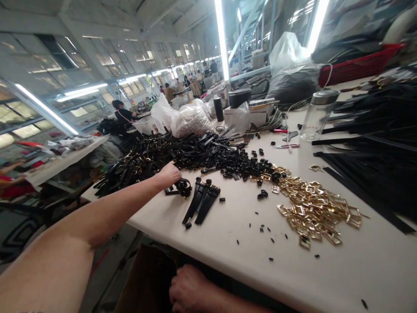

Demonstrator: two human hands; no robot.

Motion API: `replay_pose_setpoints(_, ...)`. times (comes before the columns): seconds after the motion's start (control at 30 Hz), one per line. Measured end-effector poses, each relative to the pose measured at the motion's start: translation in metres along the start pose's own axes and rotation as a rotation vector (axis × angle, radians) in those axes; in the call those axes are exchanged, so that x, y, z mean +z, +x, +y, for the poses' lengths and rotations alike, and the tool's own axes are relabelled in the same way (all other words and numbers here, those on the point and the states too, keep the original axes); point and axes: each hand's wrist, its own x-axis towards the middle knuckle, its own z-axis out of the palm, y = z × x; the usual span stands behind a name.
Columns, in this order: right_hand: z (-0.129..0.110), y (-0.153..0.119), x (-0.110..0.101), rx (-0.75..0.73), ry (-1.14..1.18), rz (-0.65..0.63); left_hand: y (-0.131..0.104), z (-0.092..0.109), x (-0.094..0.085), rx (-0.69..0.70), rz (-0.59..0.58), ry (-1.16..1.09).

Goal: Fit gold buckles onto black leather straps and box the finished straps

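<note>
My left hand (170,174) reaches out to the near edge of a large heap of black straps (146,152) with gold buckles. Its fingers are curled closed, and what they grip is hidden. Just beside it lies a looped black strap piece (183,188) with gold metal parts. Several finished-looking black strap tabs (204,200) rest side by side to the right. Below the table edge, my right hand (189,288) is curled closed; whatever it holds, if anything, is out of sight.
Small black loops (241,163) and a pile of gold rectangular rings (316,208) spread across the table (228,269). Behind stand a glass jar (318,115), plastic bags (192,119) and a black cup (218,108). Long black strips (374,174) lie right. A person (123,114) sits farther back.
</note>
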Motion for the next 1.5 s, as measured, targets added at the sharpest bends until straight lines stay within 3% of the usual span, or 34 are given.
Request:
replay_pose_setpoints(0.07,0.000,-0.001,-0.002,-0.008,0.017,0.024,-0.005,0.000,0.001,0.022,-0.076,0.042)
replay_pose_setpoints(0.17,0.001,-0.001,-0.001,-0.010,0.032,0.033,-0.013,-0.012,-0.013,0.020,-0.168,0.105)
replay_pose_setpoints(0.3,0.001,0.001,0.000,-0.012,0.026,0.027,-0.025,-0.034,-0.039,-0.048,-0.199,0.137)
replay_pose_setpoints(0.37,0.000,0.001,0.000,-0.012,0.012,0.022,-0.031,-0.040,-0.041,-0.084,-0.202,0.121)
replay_pose_setpoints(0.47,0.000,0.000,-0.001,-0.012,0.004,0.030,-0.042,-0.035,-0.018,-0.140,-0.206,0.067)
replay_pose_setpoints(0.63,-0.001,0.000,-0.004,-0.008,-0.002,0.018,-0.058,-0.006,0.052,-0.208,-0.188,-0.013)
replay_pose_setpoints(0.73,-0.001,0.001,-0.007,-0.016,-0.014,-0.023,-0.061,-0.001,0.071,-0.240,-0.152,-0.030)
replay_pose_setpoints(1.1,-0.001,0.002,-0.001,0.021,-0.025,-0.035,-0.040,-0.009,0.072,-0.331,-0.254,-0.130)
replay_pose_setpoints(1.3,-0.001,0.001,-0.004,0.020,-0.029,-0.041,-0.045,-0.001,0.075,-0.353,-0.197,-0.172)
replay_pose_setpoints(1.5,-0.002,0.002,-0.004,0.033,-0.009,-0.029,-0.049,0.003,0.063,-0.359,-0.158,-0.355)
